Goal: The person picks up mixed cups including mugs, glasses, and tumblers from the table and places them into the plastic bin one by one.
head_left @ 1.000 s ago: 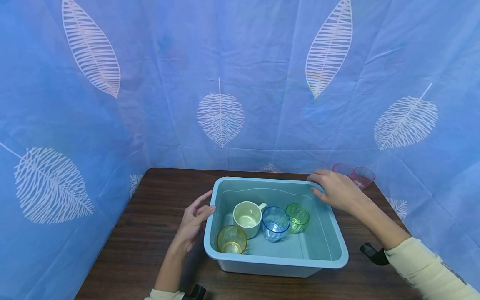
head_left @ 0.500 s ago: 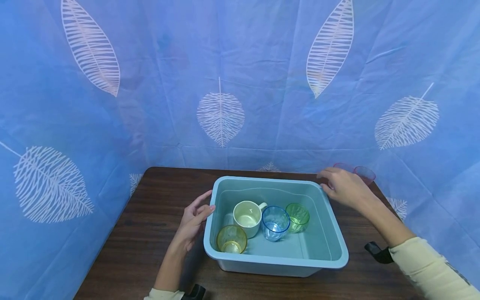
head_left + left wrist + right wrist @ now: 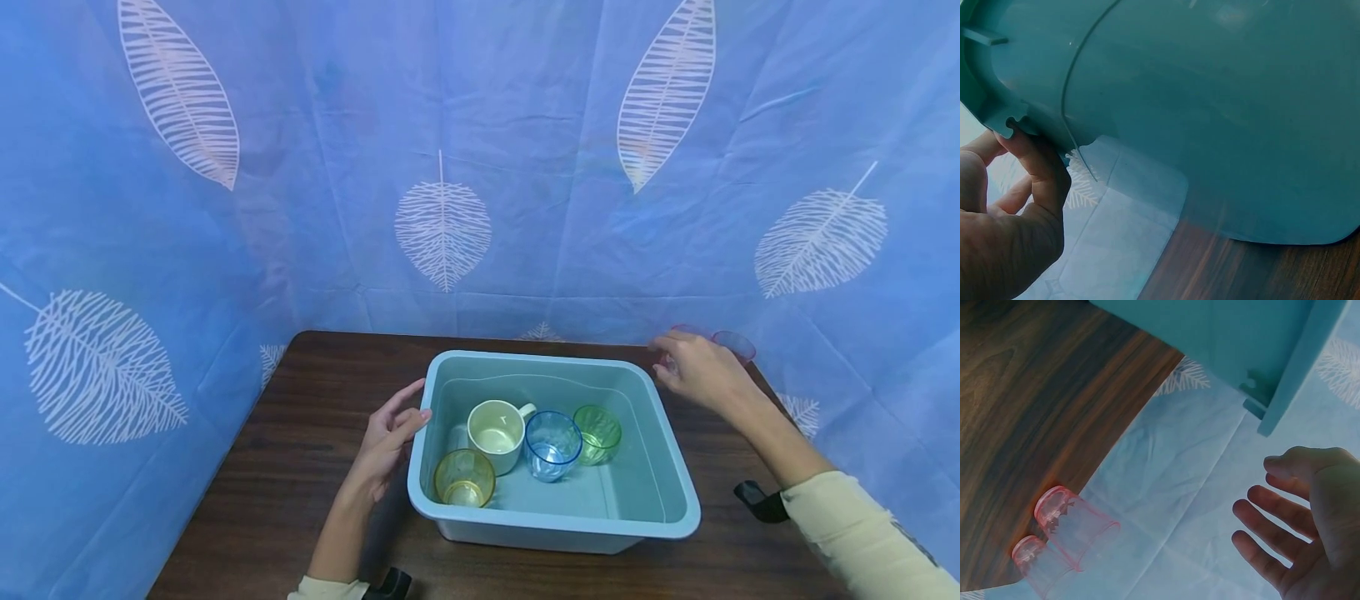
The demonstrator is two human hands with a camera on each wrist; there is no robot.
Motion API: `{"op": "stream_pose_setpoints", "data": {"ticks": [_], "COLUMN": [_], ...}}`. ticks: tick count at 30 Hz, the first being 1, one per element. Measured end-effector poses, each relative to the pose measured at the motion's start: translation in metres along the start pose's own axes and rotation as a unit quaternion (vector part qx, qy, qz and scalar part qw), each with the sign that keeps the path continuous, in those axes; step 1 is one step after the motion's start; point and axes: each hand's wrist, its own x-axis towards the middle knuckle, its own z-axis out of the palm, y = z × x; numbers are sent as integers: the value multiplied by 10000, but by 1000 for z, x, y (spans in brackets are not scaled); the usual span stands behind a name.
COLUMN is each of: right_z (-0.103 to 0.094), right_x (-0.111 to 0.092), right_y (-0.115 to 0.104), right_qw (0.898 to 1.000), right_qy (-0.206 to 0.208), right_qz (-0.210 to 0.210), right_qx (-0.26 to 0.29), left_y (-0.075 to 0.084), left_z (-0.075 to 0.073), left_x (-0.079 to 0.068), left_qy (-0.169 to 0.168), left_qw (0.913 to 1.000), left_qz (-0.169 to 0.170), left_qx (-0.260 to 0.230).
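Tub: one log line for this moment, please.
left hand: touches tub rim | right hand: off tub, near pink cups | in tub: mug, three cups

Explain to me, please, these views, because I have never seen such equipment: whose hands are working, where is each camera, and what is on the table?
There is no machine here: a person works with two bare hands. One camera, worn on the head, looks forward and down. Each wrist also wears a camera, showing that hand's work close up. On the dark wooden table stands a light blue tub. Inside are a pale mug, a yellow cup, a blue cup and a green cup. Two pink cups stand near the table's far right corner. The left hand holds the tub's left rim; the right hand holds nothing.
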Motion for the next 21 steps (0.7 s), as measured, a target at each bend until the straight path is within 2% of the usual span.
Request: {"op": "stream_pose_setpoints", "data": {"ticks": [10,21], "right_z": [9,20], "right_x": [2,3], "right_y": [12,27], "right_qw": [9988,9987], "right_qy": [-263,-215], "right_qz": [398,424], "right_qx": [140,199], "left_y": [1,0], "left_z": [1,0], "left_x": [1,0], "left_qy": [26,10], "left_qw": [10000,10000], "left_qz": [-43,-17], "left_qx": [15,4]}}
